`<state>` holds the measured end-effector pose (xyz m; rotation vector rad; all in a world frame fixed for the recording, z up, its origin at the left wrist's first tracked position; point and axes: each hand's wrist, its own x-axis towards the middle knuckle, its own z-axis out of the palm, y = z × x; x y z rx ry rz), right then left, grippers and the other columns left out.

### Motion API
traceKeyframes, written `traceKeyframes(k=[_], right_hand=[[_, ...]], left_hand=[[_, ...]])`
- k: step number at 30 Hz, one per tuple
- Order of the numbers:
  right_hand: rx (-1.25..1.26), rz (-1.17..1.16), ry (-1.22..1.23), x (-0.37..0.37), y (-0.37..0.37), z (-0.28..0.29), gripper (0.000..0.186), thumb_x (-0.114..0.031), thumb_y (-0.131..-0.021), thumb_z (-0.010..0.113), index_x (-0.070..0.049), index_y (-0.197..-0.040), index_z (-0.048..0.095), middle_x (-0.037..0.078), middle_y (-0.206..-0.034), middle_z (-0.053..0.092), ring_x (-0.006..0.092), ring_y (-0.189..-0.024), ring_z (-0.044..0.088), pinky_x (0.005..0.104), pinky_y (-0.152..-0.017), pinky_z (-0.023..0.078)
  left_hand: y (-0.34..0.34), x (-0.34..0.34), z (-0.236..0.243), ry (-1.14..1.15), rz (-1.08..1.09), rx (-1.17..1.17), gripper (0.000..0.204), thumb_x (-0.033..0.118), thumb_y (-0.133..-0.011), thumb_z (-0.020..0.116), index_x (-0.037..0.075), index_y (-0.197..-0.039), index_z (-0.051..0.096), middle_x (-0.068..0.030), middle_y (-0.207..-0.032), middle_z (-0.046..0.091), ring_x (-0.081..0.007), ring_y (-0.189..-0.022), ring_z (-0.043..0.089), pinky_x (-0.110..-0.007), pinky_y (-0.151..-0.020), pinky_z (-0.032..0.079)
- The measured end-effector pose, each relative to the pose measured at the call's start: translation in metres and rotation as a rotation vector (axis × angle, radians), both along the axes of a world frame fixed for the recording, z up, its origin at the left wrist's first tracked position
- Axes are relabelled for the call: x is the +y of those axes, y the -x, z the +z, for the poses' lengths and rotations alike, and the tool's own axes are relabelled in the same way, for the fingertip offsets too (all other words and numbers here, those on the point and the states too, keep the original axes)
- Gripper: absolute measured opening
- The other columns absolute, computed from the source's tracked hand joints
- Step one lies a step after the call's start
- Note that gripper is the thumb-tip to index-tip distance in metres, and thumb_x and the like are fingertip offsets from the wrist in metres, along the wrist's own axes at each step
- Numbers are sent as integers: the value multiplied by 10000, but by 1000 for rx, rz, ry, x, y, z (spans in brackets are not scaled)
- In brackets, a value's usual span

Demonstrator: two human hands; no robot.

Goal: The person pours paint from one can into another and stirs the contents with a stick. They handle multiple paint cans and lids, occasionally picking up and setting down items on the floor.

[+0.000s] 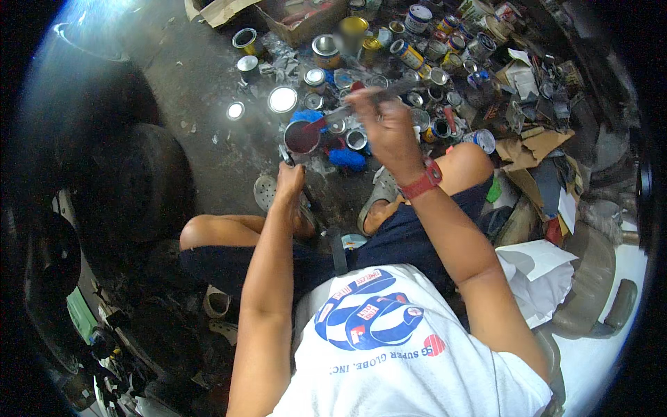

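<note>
My left hand (290, 181) is closed round a short grey handle (284, 154) that meets a round cup (287, 137). Dark red paint (303, 139) fills the inside of this cup. Above and to its right, my right hand (390, 128) grips a long thin stirring stick (336, 115), smeared by motion. The stick's reddish lower end reaches over the cup's rim; I cannot tell whether it touches the paint. A red watch (424, 179) circles my right wrist. Blue crumpled cloth (347, 159) lies right of the cup.
Several paint cans stand ahead, including a white-topped can (283, 101) and a large silver can (326, 50). Cardboard and paper scraps (542, 147) pile up at the right. A dark tyre (156, 174) stands at the left. A cardboard box (302, 24) sits at the far edge.
</note>
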<state>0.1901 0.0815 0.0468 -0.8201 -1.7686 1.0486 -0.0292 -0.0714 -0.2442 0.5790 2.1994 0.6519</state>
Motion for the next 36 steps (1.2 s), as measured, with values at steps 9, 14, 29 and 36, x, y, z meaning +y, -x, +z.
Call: traceKeyframes(k=[9, 14, 29, 36], right_hand=[[-444, 342, -443, 34, 15, 8, 323, -373, -1109, 751, -63, -1166, 819, 162, -957, 814, 336, -870, 801, 452, -768, 602], [-389, 480, -327, 47, 21, 31, 498, -507, -1111, 714, -26, -1020, 804, 213, -889, 775, 385, -833, 772, 498, -745, 581], [-217, 251, 187, 74, 56, -10, 538, -546, -1149, 650, -25, -1130, 783, 156, -941, 796, 279, -864, 768, 473, -765, 566], [-639, -283, 415, 20, -15, -256, 388, -382, -978, 850, -21, -1110, 798, 198, -1089, 839, 345, -1031, 814, 454, -940, 615]], left_hand=[[-9, 31, 158, -68, -229, -197, 340, 336, -1023, 693, 33, -1178, 692, -50, -953, 690, -212, -861, 646, -408, -710, 523], [3, 35, 172, -86, -193, -320, 363, 393, -1040, 715, 76, -1210, 668, -47, -1048, 675, -209, -949, 652, -435, -845, 574], [4, 19, 158, -208, 117, -533, 342, 372, -1070, 675, 106, -1284, 676, -55, -1171, 698, -236, -1073, 650, -449, -942, 546], [16, 23, 154, -211, 290, -480, 333, 355, -1074, 663, 97, -1283, 700, -87, -1223, 719, -238, -1045, 679, -421, -915, 540]])
